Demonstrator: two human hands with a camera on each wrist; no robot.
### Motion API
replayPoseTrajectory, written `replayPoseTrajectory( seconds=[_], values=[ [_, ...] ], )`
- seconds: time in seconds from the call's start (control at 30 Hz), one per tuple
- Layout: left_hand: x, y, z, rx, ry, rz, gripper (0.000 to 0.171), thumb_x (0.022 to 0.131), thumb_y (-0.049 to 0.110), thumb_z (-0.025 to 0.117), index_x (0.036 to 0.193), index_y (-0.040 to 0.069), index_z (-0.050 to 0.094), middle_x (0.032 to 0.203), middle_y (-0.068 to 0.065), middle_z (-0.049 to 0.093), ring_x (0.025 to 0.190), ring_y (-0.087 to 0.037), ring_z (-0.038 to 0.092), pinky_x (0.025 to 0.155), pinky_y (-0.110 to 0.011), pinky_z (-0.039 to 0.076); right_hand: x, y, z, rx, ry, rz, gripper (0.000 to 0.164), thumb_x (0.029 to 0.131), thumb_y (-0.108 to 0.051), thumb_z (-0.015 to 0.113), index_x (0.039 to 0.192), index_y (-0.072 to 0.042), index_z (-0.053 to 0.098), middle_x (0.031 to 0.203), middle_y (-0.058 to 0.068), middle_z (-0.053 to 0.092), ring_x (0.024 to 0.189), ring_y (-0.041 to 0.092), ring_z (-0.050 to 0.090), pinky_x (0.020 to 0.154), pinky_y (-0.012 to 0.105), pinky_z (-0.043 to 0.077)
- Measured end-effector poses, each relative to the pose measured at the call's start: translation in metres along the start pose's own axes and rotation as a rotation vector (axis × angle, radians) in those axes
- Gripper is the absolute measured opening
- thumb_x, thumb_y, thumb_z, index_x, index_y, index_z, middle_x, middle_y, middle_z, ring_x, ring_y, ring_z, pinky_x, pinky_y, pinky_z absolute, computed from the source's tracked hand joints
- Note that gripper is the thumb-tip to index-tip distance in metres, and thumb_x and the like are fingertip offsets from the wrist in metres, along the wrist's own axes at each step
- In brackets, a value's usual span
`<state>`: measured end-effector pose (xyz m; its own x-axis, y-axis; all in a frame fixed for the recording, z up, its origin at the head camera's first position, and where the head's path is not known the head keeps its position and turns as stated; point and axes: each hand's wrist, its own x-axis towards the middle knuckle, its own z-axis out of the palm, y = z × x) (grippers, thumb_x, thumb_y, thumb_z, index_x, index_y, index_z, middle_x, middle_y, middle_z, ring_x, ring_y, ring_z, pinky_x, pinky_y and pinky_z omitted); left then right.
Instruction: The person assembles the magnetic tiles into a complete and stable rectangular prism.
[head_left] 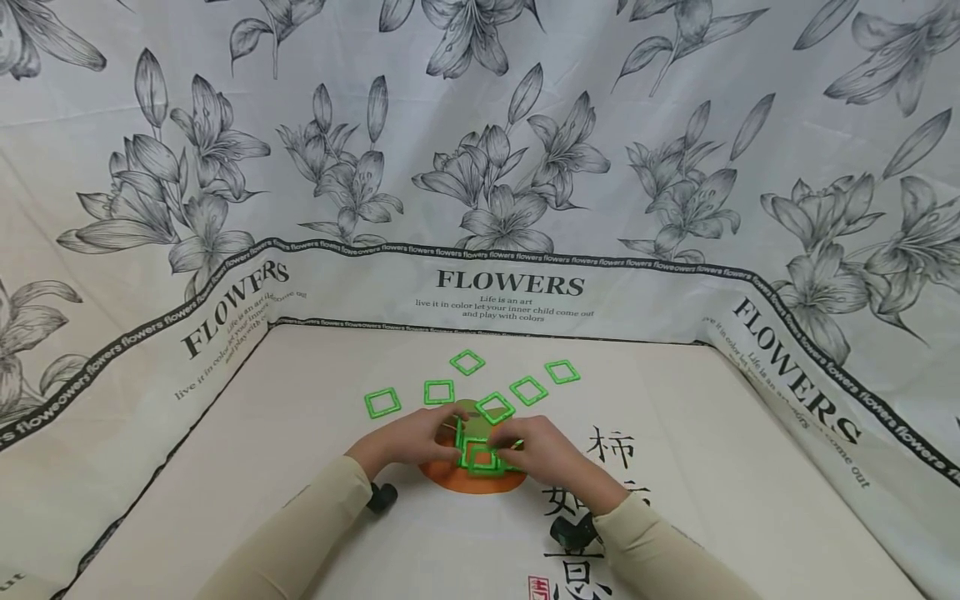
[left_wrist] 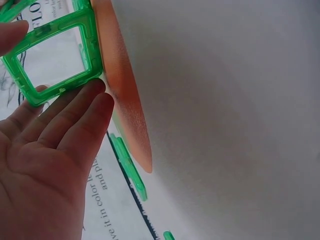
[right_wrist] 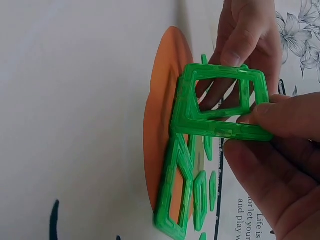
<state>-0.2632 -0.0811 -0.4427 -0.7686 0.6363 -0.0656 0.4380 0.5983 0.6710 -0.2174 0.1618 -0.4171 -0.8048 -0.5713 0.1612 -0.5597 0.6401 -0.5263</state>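
From my remote feed, the left hand and right hand face each other over the orange round patch on the bench. Between them stand the upright green frames. My right wrist view has the right thumb and fingers pinching a side edge of the nearest one. The left hand holds the far side, thumb at the top edge and fingers behind; my left wrist view cuts the thumb off and shows the other fingers extended beneath a frame. I can't count how many frames are joined there, because they overlap and both hands cover parts of them.

A low green frame lies on the orange beside the upright ones, and in my head view the right hand hides most of it. Six loose green frames lie farther out, one of them overlapping the green area of the patch. Only slivers of a few reach my left wrist view.

The right arm and a black wrist device cover some of the brush characters; the red seal runs off the bottom edge. Lettering on the flowered cloth is too small to read in places.
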Motion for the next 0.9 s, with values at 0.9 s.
replayPoseTrajectory(
  seconds=[0.9],
  values=[
    [-0.001, 0.002, 0.001, 0.109, 0.004, 0.015, 0.066, 0.085, 0.032, 0.067, 0.146, 0.022, 0.043, 0.141, -0.002, 0.054, 0.129, -0.019, 0.051, 0.106, -0.044, 0.043, 0.007, -0.009, 0.012, -0.103, 0.036, -0.023, 0.011, 0.088, -0.011, 0.069, 0.095, -0.014, 0.076, 0.091, -0.004, 0.074, 0.08, 0.003, 0.063, 0.068, 0.02, 0.052]
  ],
)
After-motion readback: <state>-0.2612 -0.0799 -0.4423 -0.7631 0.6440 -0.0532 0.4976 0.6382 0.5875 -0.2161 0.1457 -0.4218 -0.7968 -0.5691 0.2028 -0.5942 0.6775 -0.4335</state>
